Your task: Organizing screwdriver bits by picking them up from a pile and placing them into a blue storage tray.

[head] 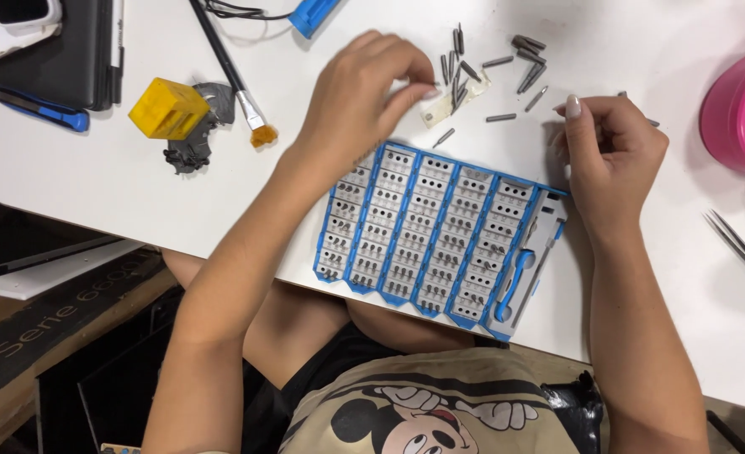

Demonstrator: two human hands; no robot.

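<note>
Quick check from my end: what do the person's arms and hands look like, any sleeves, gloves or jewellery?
Both forearms are bare, no sleeves in view. The left hand and right hand wear no gloves; no rings or watch show. The right thumbnail looks long and pale-polished.

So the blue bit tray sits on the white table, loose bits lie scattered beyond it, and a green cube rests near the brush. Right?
Not quite: the head view shows the cube near the brush is yellow, not green. The rest holds: the blue bit tray sits on the white table, with loose bits scattered beyond it.
</note>
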